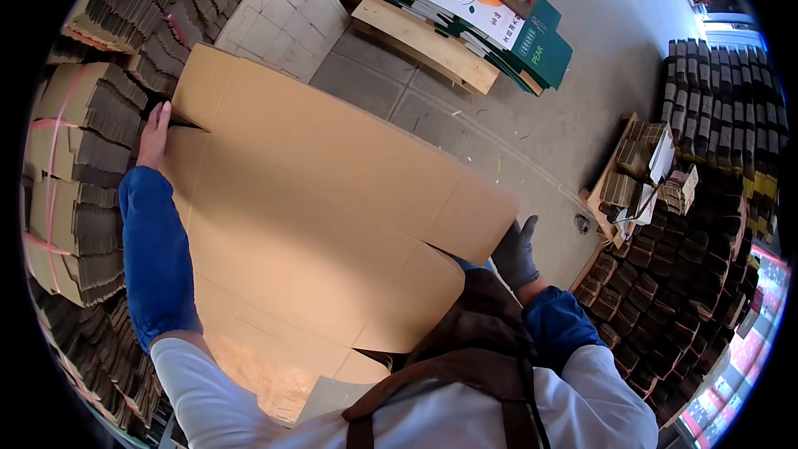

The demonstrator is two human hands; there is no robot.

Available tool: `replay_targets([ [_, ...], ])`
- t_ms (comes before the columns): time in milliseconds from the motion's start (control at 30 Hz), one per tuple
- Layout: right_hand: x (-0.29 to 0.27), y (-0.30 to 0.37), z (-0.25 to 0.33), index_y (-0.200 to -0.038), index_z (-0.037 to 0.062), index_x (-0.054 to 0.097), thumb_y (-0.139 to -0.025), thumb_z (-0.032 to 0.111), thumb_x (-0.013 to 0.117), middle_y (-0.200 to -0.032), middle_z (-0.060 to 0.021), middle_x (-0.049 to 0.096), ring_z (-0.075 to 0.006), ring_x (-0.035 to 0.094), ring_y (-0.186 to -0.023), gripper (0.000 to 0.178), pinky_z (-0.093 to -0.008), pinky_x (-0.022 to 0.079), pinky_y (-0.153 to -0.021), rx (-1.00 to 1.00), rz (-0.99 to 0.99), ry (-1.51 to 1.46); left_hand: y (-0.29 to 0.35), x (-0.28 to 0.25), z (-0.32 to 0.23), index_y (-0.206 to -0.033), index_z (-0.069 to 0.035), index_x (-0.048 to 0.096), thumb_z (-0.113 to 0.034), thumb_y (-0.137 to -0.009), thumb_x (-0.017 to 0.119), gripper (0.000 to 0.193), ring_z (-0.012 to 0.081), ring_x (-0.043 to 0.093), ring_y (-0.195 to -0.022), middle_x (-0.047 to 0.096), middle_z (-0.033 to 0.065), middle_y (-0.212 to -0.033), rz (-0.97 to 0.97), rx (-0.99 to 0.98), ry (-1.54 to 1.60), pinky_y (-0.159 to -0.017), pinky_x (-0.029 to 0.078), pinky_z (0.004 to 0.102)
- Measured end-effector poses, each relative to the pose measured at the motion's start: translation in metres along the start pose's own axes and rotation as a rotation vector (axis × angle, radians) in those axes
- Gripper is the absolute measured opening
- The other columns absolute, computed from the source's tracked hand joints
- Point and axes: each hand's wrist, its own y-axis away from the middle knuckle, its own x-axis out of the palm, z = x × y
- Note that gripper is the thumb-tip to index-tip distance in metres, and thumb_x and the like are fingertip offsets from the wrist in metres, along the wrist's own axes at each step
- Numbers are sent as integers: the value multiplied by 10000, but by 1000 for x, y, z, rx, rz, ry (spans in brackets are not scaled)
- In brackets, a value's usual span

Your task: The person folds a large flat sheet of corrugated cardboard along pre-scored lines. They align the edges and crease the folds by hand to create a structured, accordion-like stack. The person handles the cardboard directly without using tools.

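A large flat brown cardboard box blank (332, 166), creased and slotted, lies slantwise across the middle in front of me. My left hand (155, 135), bare below a blue sleeve cover, holds its left edge by the slot, fingers pointing away from me. At the opposite end, my right hand (517, 254) in a dark grey glove grips the edge of a flap. Its thumb stands up outside the cardboard, and the other fingers are partly hidden by the flap.
Strapped stacks of cardboard (83, 116) line the left side. Ahead, printed green box blanks (540, 41) lie on a wooden support (416, 40), with metal weights on top. Darker bundled stacks (665, 274) and a small wooden holder of pieces (625, 183) stand at the right.
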Motion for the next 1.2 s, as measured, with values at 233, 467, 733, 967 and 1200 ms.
replay_targets([
  [233, 11, -22, 10, -1601, 139, 305, -879, 896, 286, -1615, -104, 367, -309, 366, -1446, 1047, -470, 273, -1215, 227, 91, -400, -42, 20, -56, -1460, 40, 515, -710, -972, 485, 895, 284, 511, -1350, 556, 199, -1463, 72, -127, -61, -1136, 354, 341],
  [467, 23, 0, 30, -1618, 139, 237, -853, 930, 256, -1626, -122, 325, -296, 329, -1470, 1100, -484, 204, -1238, 377, 80, -328, -25, 24, -66, -1452, 64, 515, -741, -977, 429, 939, 266, 517, -1317, 554, 190, -1456, 45, -291, -84, -1120, 364, 340],
  [733, -14, 6, 8, -1616, 114, 210, -849, 927, 259, -1611, -133, 339, -286, 336, -1464, 1118, -469, 234, -1229, 335, 130, -92, -20, 24, -77, -1396, 91, 554, -700, -986, 462, 895, 288, 562, -1300, 612, 246, -1378, -25, -212, -119, -1102, 398, 345],
  [967, -42, -46, 58, -1619, 106, 238, -1017, 738, 207, -1613, -169, 355, -324, 362, -1472, 873, -461, 289, -1212, 135, 76, 189, 78, 82, -89, -1479, 44, 444, -477, -1032, 535, 693, 432, 505, -1345, 537, 299, -1431, -536, -55, -92, -1123, 404, 443],
  [1200, 25, -123, 143, -1541, 5, 376, -1085, 373, 478, -1491, -235, 508, -324, 532, -1356, 594, -407, 427, -1113, -326, 533, 1236, 473, 105, 40, -1409, 51, 502, -412, -982, 644, 646, 452, 524, -1280, 521, 293, -1414, -771, -610, -264, -1087, 425, 486],
])
